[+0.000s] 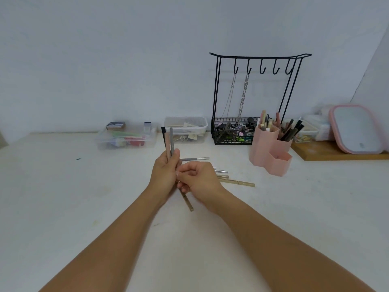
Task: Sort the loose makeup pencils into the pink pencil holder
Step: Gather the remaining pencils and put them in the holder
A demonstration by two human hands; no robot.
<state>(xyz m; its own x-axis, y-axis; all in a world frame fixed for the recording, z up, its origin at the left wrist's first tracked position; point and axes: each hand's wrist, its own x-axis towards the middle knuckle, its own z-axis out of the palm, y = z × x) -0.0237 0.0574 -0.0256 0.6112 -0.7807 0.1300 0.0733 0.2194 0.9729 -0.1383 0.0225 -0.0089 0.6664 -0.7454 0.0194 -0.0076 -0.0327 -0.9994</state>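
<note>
My left hand [165, 173] holds a small bunch of makeup pencils [168, 140] upright above the white table; their tips stick up past my fingers. My right hand [199, 179] is right beside it, fingers curled on a tan pencil [188, 202] that slants down toward me. Several loose pencils [231, 180] lie on the table just right of my hands, and a silver one [195, 158] lies behind them. The pink pencil holder [270, 151] stands to the right, its back compartments filled with pencils and brushes, its low front compartment looking almost bare.
A black wire jewellery stand [255, 98] with chains and a basket is behind the holder. Two clear plastic boxes [126, 138] [186, 129] sit along the wall. A pink-framed mirror [357, 129] leans on a wooden board [336, 152] at far right.
</note>
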